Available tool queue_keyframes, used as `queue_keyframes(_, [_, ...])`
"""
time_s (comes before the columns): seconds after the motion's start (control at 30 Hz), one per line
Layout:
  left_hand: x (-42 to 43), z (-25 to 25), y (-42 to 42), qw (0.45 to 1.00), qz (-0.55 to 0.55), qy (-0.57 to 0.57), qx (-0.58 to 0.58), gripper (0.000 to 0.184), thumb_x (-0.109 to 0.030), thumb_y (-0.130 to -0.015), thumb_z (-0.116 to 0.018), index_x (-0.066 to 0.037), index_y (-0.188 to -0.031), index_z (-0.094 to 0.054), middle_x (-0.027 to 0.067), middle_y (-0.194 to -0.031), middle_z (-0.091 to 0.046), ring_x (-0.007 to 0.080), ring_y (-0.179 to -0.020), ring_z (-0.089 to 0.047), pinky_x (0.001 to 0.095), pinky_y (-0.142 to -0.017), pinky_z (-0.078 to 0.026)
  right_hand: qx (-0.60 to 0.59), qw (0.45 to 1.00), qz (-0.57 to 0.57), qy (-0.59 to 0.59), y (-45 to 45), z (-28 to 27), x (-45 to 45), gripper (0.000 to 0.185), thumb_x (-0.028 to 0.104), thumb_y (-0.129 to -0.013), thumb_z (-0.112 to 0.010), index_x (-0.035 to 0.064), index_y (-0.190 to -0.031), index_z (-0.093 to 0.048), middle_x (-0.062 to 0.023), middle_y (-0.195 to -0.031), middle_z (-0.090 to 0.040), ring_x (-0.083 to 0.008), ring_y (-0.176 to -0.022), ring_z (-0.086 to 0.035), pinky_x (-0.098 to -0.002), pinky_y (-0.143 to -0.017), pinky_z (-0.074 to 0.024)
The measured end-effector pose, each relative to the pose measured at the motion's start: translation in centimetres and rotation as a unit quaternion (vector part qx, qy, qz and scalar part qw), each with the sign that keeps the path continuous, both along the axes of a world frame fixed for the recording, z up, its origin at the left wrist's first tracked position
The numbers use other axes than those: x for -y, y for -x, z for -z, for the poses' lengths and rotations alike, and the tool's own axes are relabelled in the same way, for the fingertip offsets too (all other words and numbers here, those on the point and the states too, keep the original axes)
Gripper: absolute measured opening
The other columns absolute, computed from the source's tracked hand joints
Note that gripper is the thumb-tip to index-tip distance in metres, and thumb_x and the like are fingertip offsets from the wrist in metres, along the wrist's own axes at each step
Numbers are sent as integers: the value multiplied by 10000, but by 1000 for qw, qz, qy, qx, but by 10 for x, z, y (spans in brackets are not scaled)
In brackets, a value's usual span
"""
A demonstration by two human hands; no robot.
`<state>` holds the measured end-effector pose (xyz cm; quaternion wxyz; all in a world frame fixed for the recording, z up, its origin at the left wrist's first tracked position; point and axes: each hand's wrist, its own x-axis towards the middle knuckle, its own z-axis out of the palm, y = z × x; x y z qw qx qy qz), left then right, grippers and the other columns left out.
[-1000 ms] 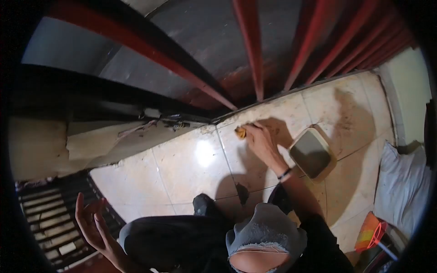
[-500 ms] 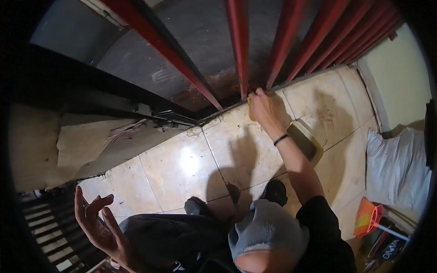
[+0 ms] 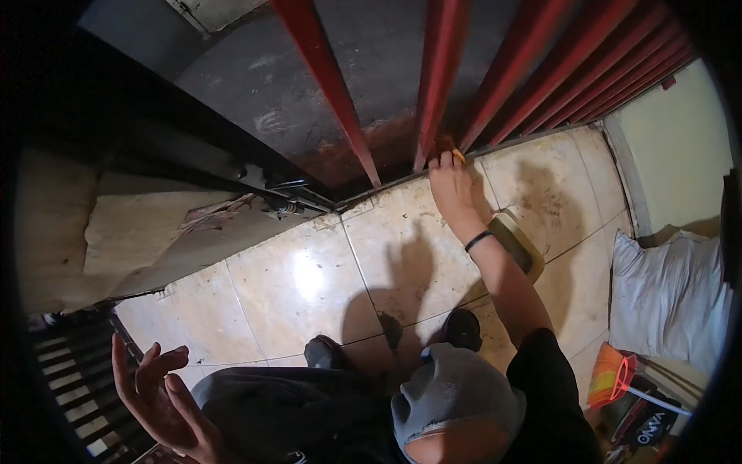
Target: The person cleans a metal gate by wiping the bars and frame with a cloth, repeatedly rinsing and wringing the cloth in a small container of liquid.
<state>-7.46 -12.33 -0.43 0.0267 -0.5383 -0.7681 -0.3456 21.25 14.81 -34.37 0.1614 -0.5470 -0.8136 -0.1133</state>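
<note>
My right hand [image 3: 454,192] is closed at the foot of the red metal bars [image 3: 434,85], its fingers curled around the bottom rail. A small yellow sponge-like piece [image 3: 459,156] shows at its fingertips, mostly hidden by the hand. Just behind the wrist, which wears a black band, a shallow rectangular tub [image 3: 535,267] with a yellowish rim stands on the tiles, partly covered by my forearm. My left hand [image 3: 161,394] hangs in the air at the lower left, fingers apart, holding nothing.
Dirt marks the tiled floor [image 3: 297,298]. A black metal frame with a latch [image 3: 286,197] stands at the left, beside a peeling panel [image 3: 139,232]. At the right are a white sack [image 3: 668,298], an orange broom [image 3: 610,377] and a black box [image 3: 648,424].
My right hand has turned and shifted slightly along the rail. The yellow piece has moved from the hand's left side to beyond its fingertips on the right. The view has shifted slightly.
</note>
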Motion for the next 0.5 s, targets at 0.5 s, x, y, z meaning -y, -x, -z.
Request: queue_keyframes(0.5, [4, -11, 17, 1000, 15, -4, -1, 563, -197, -1055, -499, 55, -1522, -310, 145, -888, -697, 232, -876, -694, 475, -993, -493, -30, 984, 144, 104, -7, 4, 41, 275, 74, -964, -510, -73, -1133, -668, -265, -1095, -650, -399, -822, -718, -449, -731, -591])
